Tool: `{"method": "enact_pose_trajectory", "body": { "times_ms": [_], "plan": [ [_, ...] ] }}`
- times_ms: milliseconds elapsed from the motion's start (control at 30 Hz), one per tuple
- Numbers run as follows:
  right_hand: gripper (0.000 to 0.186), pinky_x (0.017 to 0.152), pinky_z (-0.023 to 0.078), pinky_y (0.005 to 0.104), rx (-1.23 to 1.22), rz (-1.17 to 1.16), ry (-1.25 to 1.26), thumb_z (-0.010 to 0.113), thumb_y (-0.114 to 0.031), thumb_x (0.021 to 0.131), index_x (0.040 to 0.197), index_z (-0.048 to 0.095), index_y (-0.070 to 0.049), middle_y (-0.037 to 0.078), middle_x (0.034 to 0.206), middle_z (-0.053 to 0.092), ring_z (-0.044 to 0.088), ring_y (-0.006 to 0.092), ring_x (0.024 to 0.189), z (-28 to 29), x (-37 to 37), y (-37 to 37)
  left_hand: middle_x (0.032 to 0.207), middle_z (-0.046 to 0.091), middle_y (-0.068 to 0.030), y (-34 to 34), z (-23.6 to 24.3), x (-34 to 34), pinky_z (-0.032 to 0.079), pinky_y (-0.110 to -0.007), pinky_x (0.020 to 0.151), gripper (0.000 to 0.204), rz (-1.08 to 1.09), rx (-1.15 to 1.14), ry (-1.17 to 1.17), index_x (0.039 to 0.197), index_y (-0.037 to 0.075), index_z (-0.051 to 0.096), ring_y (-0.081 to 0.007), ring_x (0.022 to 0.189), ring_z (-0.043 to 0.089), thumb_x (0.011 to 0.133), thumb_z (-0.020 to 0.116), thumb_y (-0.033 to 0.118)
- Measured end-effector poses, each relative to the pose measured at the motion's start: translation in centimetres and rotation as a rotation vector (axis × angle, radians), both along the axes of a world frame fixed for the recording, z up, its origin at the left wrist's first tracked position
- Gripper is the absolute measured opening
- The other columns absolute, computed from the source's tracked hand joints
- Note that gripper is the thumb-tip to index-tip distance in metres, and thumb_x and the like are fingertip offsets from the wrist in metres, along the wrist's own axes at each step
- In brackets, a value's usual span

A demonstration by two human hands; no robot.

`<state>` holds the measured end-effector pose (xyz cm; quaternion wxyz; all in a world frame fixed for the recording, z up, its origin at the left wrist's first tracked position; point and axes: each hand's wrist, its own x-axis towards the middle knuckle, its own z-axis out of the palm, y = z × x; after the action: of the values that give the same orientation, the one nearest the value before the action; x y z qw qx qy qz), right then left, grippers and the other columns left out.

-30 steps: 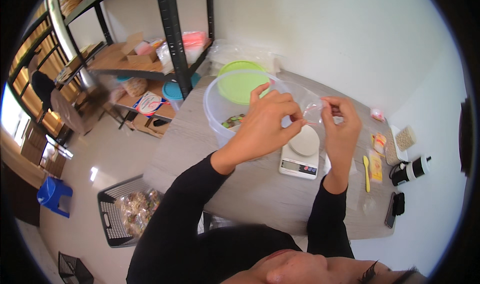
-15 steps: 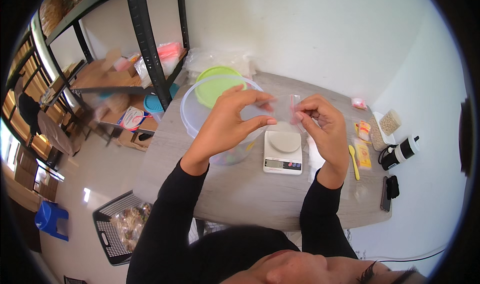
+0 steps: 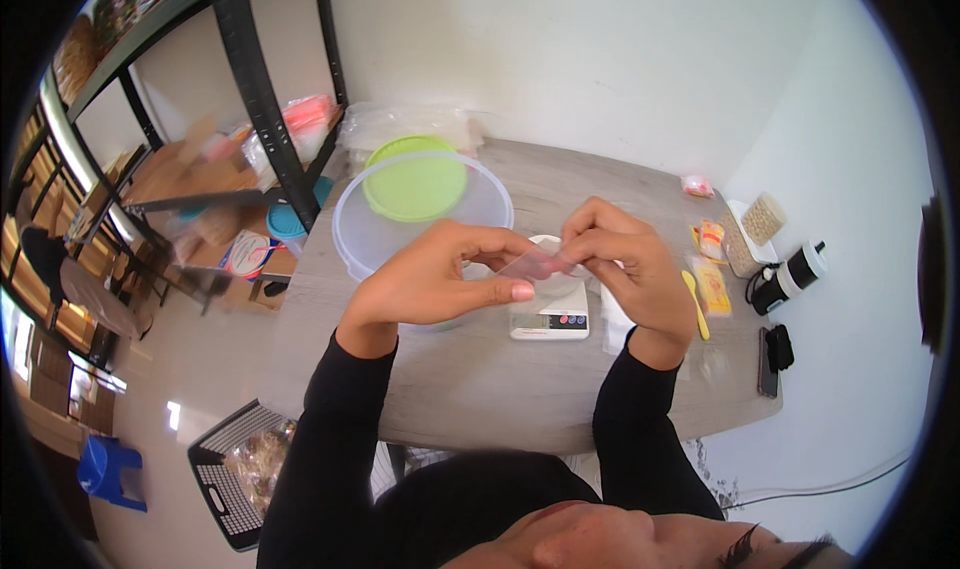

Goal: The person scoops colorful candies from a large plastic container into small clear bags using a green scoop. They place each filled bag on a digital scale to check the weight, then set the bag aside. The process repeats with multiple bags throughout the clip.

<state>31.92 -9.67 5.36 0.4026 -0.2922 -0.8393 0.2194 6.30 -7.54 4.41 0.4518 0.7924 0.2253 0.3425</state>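
A small clear zip bag (image 3: 530,265) with a pinkish-red strip is up in front of me, tilted, above the kitchen scale. My right hand (image 3: 630,274) is closed, pinching the bag between thumb and fingers. Beside it, my left hand (image 3: 430,274) curves in, its fingertips at the bag and partly covered by it. The left thumb stands apart, below the bag. Under the hands, the white kitchen scale (image 3: 553,326) rests on the grey wooden table, its round pan partly covered. Left of it is a large translucent tub (image 3: 345,239), partly behind my left hand.
A light green lid (image 3: 415,179) shows by the tub, near clear plastic bags (image 3: 400,124). At right are a yellow spoon (image 3: 697,307), yellow packets (image 3: 713,287), a black-and-white bottle-shaped device (image 3: 790,281) and a phone (image 3: 767,364). A dark crate (image 3: 222,489) stands on the floor, left.
My left hand has moved in from beside the bag until its fingertips meet it. The bag has tipped from upright to slanted. The view has shifted a little.
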Motion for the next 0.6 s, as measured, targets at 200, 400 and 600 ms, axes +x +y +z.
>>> {"method": "enact_pose_trajectory", "body": {
  "times_ms": [200, 400, 600],
  "plan": [
    [0.023, 0.073, 0.047, 0.0283, 0.017, -0.007, -0.03, 0.063, 0.012, 0.086, 0.097, 0.076, -0.003, 0.006, 0.094, 0.057, 0.059, 0.0172, 0.087, -0.6, -0.7, 0.4, 0.095, 0.078, -0.0114, 0.9, -1.1, 0.7, 0.055, -0.029, 0.083, 0.022, 0.008, -0.098, -0.034, 0.108, -0.003, 0.077, -0.0144, 0.09, 0.072, 0.1, 0.068, 0.015],
    [0.018, 0.073, 0.047, 0.033, 0.148, -0.143, -0.043, 0.071, 0.004, 0.085, 0.1, 0.077, -0.005, 0.006, 0.091, 0.056, 0.059, 0.0209, 0.087, -0.7, -1.4, 0.5, 0.088, 0.079, -0.0107, 1.6, -2.0, 1.3, 0.057, -0.026, 0.079, 0.021, 0.197, -0.012, -0.097, 0.107, -0.004, 0.077, -0.0118, 0.081, 0.072, 0.099, 0.069, 0.014],
    [0.018, 0.073, 0.048, 0.0366, 0.043, -0.159, -0.083, 0.073, -0.002, 0.086, 0.103, 0.077, -0.006, 0.009, 0.089, 0.064, 0.061, 0.0256, 0.081, -0.8, -1.3, 0.5, 0.087, 0.079, -0.0099, 1.4, -2.2, 1.9, 0.055, -0.025, 0.076, 0.017, 0.307, 0.06, -0.071, 0.102, -0.004, 0.078, -0.0093, 0.08, 0.07, 0.094, 0.074, 0.01]
  ]
}}
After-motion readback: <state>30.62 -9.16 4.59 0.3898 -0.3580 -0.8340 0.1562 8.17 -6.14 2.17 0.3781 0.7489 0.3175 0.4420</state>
